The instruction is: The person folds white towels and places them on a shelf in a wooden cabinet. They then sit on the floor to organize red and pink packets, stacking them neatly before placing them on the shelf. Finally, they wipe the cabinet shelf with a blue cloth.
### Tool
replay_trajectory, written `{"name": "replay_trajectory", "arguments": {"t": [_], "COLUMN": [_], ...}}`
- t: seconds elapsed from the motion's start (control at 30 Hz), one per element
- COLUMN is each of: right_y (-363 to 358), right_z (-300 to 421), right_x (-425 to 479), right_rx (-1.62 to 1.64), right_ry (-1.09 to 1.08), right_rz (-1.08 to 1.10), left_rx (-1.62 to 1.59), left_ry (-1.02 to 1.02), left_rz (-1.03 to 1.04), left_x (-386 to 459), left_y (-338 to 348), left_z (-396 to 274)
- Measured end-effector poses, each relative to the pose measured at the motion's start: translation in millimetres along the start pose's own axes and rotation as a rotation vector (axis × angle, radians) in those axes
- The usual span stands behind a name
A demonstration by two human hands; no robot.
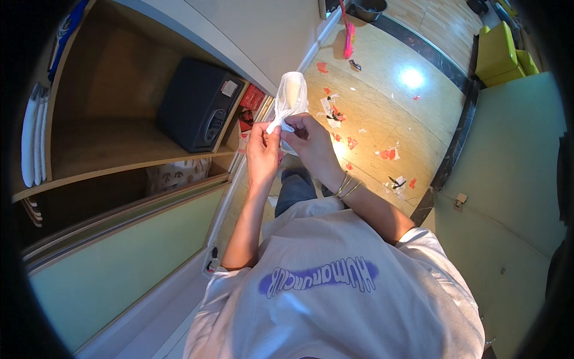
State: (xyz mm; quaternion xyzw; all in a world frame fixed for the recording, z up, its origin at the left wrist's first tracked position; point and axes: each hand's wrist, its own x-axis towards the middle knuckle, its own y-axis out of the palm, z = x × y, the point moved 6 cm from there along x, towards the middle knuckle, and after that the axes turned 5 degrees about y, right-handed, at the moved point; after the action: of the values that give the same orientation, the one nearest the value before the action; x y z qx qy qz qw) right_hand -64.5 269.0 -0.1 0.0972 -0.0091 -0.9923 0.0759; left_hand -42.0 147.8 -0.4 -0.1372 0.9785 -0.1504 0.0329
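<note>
A white cloth item [291, 92], like a slipper or sock with a rounded end, is held up in front of me, near the cabinet's edge. My left hand [263, 150] pinches its gathered lower edge between thumb and fingers. My right hand [314, 141], with thin gold-coloured bangles [348, 185] on the wrist, grips the same fabric just to the right. The fingertips of both hands almost meet at the folded part. Part of the white item is hidden behind my right hand.
An open wooden cabinet [107, 134] on the left holds a dark safe [193, 105]. Red and white paper scraps [389, 154] lie on the tiled floor [403, 121], with a pink brush [349, 40] and a dark basin [368, 9] farther off. A yellow-green chair [497, 56] stands upper right.
</note>
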Motion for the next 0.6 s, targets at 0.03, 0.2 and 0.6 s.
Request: {"name": "replay_trajectory", "arguments": {"t": [0.03,0.2,0.6], "right_y": [0.1,0.4,3.1], "right_z": [-2.6,-5.4,-5.4], "right_x": [-0.2,-0.8,-3.7], "right_rx": [0.026,0.143,0.443], "right_ry": [-0.005,-0.034,0.192], "right_rz": [-0.003,0.009,0.140], "left_rx": [0.016,0.070,0.192], "left_ry": [0.014,-0.018,0.179], "left_rz": [0.003,0.008,0.158], "left_x": [-0.4,-8.4,-8.9], "left_y": [-0.1,-2.2,-1.5], "left_z": [-1.4,-11.0,-15.5]}}
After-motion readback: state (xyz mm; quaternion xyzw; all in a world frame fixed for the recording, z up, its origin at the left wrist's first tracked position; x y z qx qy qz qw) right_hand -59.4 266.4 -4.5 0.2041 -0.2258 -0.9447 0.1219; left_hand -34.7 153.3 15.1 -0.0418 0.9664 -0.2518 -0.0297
